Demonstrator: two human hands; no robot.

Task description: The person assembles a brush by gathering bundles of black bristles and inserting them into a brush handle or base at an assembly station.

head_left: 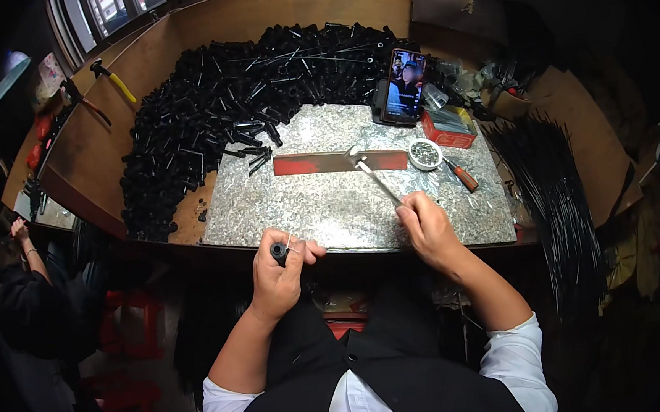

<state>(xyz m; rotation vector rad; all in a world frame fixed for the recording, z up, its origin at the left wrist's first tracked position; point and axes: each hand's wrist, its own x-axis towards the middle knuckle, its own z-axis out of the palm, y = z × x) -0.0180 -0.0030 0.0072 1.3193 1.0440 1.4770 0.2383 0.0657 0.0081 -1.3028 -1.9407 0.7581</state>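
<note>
Speckled stone slab (330, 206): left hand (277, 275) pinches black tube (279, 251) w/ thin pin, right hand (426, 228) grips small hammer (378, 178); mis-hit could bend pin.

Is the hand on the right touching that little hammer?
Touching. The head view shows the right hand closed around the lower end of the small hammer's handle, while the metal head rests over the red bar on the stone slab.

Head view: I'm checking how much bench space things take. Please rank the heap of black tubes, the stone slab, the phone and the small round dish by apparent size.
1. Heap of black tubes and stone slab: similar spread, too close to rank.
2. Phone, propped up.
3. Small round dish.
</note>
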